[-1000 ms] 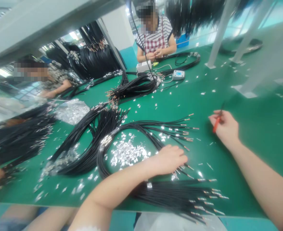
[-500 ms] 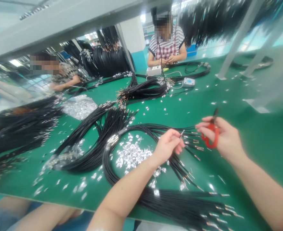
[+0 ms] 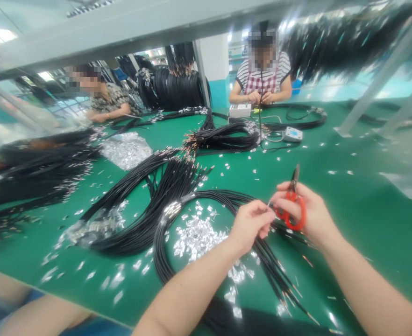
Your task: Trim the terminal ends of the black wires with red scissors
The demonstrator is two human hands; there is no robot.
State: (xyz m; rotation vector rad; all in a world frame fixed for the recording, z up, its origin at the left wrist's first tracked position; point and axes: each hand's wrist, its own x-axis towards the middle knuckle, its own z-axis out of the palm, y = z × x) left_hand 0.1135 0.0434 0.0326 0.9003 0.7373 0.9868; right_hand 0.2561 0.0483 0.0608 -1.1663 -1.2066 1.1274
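Observation:
My left hand (image 3: 253,223) is closed in a pinch on the end of a black cable, above the loose ends of a coiled cable bundle (image 3: 159,242). Red-handled scissors (image 3: 294,210) are held in my right hand (image 3: 306,212), their dark blades pointing up and away. The fingertips of my right hand meet a thin pale tip standing out from the left fingers. Beneath my left forearm and beside it lies a heap of small silvery pieces (image 3: 199,238), inside the loop of the coil. Several bare copper ends fan out below my hands.
More black cable bundles (image 3: 150,200) lie to the left and farther back on the green table (image 3: 332,196). A clear bag of silvery pieces (image 3: 127,150) and a small white device (image 3: 293,135) lie beyond. Two people work across the table. Metal posts (image 3: 367,88) stand at right.
My right hand has come in with the scissors to meet my left hand at the cable tip. The view has shifted, so the background sits farther right.

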